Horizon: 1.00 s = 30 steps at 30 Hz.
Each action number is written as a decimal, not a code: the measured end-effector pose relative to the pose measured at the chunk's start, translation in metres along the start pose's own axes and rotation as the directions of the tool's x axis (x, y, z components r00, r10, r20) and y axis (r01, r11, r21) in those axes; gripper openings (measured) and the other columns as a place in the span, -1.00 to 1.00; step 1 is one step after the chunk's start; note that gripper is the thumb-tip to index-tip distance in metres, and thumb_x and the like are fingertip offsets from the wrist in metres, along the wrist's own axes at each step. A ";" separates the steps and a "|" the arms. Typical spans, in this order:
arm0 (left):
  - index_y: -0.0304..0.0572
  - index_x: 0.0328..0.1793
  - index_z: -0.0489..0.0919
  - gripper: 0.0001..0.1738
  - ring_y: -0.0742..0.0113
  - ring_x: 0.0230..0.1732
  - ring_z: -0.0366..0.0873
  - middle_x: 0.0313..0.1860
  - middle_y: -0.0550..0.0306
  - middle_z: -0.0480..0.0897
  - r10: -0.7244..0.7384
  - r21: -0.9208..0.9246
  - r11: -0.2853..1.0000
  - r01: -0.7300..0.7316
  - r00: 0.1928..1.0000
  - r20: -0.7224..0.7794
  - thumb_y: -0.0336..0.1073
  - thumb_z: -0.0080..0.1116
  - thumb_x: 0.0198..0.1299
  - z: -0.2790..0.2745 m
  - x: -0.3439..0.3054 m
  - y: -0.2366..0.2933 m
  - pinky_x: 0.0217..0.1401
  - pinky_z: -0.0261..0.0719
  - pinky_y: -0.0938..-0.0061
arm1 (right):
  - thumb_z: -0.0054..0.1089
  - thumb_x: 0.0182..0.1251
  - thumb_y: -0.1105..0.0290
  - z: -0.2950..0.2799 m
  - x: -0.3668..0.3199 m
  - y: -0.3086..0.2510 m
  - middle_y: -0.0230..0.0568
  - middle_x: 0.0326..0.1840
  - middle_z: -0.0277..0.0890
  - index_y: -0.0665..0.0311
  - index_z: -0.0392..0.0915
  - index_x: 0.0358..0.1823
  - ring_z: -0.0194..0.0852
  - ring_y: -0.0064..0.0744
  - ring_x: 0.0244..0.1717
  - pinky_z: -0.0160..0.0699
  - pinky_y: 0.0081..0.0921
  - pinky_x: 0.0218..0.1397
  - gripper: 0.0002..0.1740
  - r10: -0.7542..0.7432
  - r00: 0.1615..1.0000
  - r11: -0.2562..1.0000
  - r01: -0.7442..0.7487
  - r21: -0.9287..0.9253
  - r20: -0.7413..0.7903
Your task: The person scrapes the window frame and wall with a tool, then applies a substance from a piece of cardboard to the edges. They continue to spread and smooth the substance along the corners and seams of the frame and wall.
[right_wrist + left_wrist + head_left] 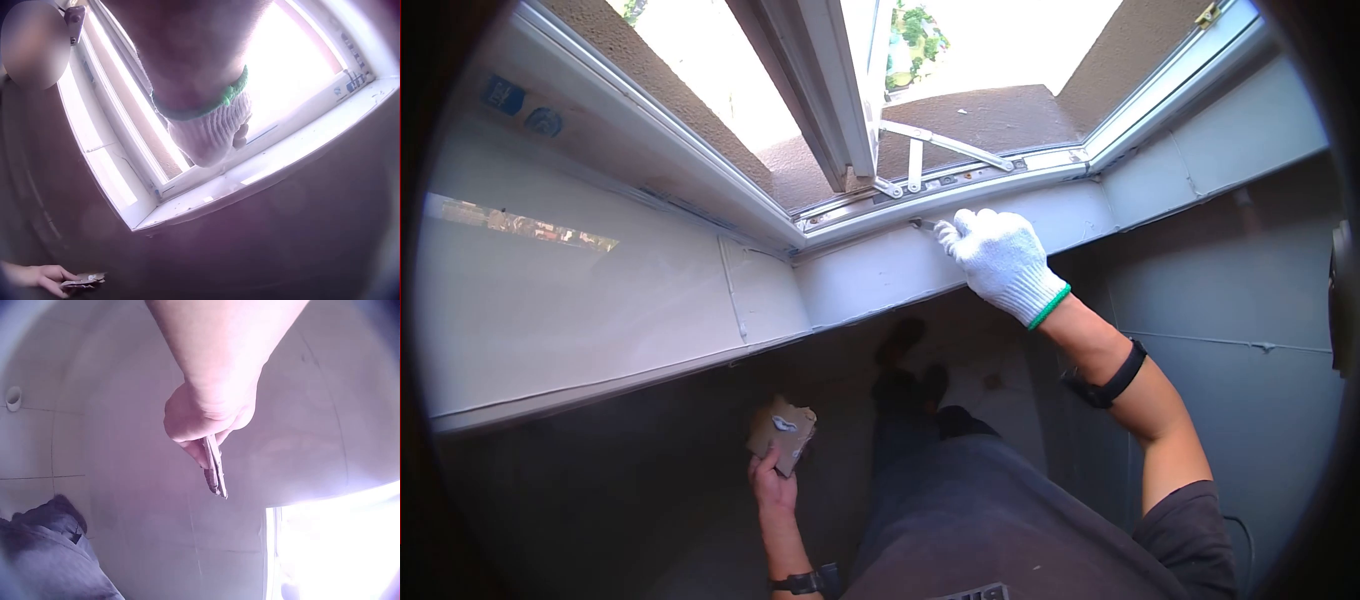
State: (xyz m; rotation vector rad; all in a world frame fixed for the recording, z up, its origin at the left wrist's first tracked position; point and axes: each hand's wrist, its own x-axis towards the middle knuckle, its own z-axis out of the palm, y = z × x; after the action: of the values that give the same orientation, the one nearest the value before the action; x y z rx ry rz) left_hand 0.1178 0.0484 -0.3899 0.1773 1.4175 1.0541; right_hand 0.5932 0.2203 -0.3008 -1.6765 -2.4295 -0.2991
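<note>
My right hand, in a white knitted glove with a green cuff, pinches a small thin metal-tipped tool. The tool's tip meets the white inner sill just below the window frame; most of the tool is hidden by the glove. Low on the left, my bare left hand grips a torn piece of cardboard by its edge, thumb on top. A dab of white paste lies on the cardboard. Seen edge-on in the left wrist view, the cardboard sticks out below the fingers.
The window sash stands open on a metal stay arm above the bottom track. White sill boards run along both sides. Grey wall lies to the right. A white cup-like thing shows in the left wrist view.
</note>
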 end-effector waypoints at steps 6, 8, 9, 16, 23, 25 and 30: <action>-0.32 0.60 0.37 -0.40 0.01 0.46 0.56 0.46 -0.08 0.56 0.001 -0.001 1.000 -0.001 0.998 0.056 -0.46 0.16 0.46 0.003 0.004 0.000 0.58 0.49 0.15 | 0.20 0.43 0.36 -0.008 -0.025 0.041 -0.29 -0.32 0.54 0.10 0.74 0.04 0.63 -0.27 -0.35 0.61 -0.24 -0.40 -0.76 0.003 1.000 0.994 -0.003 -0.108 -0.003; -0.32 0.60 0.37 -0.40 0.00 0.46 0.56 0.47 -0.08 0.56 -0.006 0.023 1.000 0.005 0.999 0.042 -0.46 0.16 0.46 0.007 -0.005 0.005 0.58 0.49 0.14 | 0.19 0.43 0.36 -0.014 -0.032 0.057 -0.29 -0.32 0.54 0.09 0.73 0.06 0.62 -0.28 -0.34 0.61 -0.26 -0.39 -0.75 0.002 1.000 0.992 0.000 -0.125 0.018; -0.32 0.60 0.37 -0.40 0.00 0.46 0.56 0.47 -0.08 0.56 -0.010 0.018 1.000 0.010 0.999 0.039 -0.46 0.16 0.46 0.006 -0.002 0.003 0.57 0.49 0.14 | 0.19 0.42 0.36 -0.015 -0.036 0.063 -0.29 -0.32 0.54 0.09 0.73 0.06 0.62 -0.28 -0.34 0.61 -0.26 -0.38 -0.74 0.007 1.000 0.990 -0.004 -0.144 0.025; -0.39 0.59 0.37 -0.42 -0.03 0.46 0.55 0.47 -0.13 0.55 -0.010 0.041 0.999 0.008 0.999 0.040 -0.46 0.16 0.49 0.013 -0.007 0.009 0.57 0.49 0.12 | 0.17 0.37 0.38 -0.026 -0.063 0.104 -0.26 -0.28 0.55 0.09 0.69 0.03 0.66 -0.24 -0.28 0.66 -0.23 -0.30 -0.74 0.064 0.994 0.976 -0.045 -0.211 0.086; -0.44 0.58 0.36 -0.44 -0.07 0.47 0.54 0.48 -0.18 0.53 -0.009 0.039 0.999 0.008 0.999 0.034 -0.47 0.15 0.50 0.019 -0.010 0.010 0.57 0.48 0.08 | 0.16 0.34 0.46 -0.038 -0.079 0.112 -0.29 -0.29 0.51 0.07 0.70 0.07 0.64 -0.25 -0.31 0.63 -0.26 -0.34 -0.70 0.216 0.975 0.952 -0.196 -0.235 0.060; -0.47 0.55 0.39 -0.45 -0.06 0.44 0.56 0.46 -0.19 0.54 -0.046 0.021 0.999 0.045 0.999 0.027 -0.48 0.17 0.48 0.019 -0.009 0.011 0.55 0.51 0.08 | 0.18 0.37 0.46 -0.048 -0.081 0.101 -0.25 -0.30 0.50 0.10 0.72 0.07 0.63 -0.22 -0.34 0.61 -0.26 -0.36 -0.71 0.248 0.969 0.958 -0.245 -0.150 0.000; -0.42 0.50 0.47 -0.48 0.07 0.43 0.56 0.41 -0.07 0.61 -0.069 -0.069 0.995 0.077 0.991 0.113 -0.48 0.22 0.45 0.036 -0.018 0.010 0.57 0.46 0.19 | 0.25 0.43 0.60 -0.061 -0.070 0.008 -0.12 -0.41 0.52 0.26 0.77 0.13 0.61 -0.15 -0.42 0.60 -0.31 -0.35 -0.69 0.258 0.955 0.877 -0.170 0.449 -0.143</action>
State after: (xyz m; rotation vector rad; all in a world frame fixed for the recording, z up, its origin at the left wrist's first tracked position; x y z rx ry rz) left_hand 0.1470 0.0583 -0.3626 0.1274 1.2746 1.0191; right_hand 0.6267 0.1438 -0.2593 -1.6013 -1.9552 0.0994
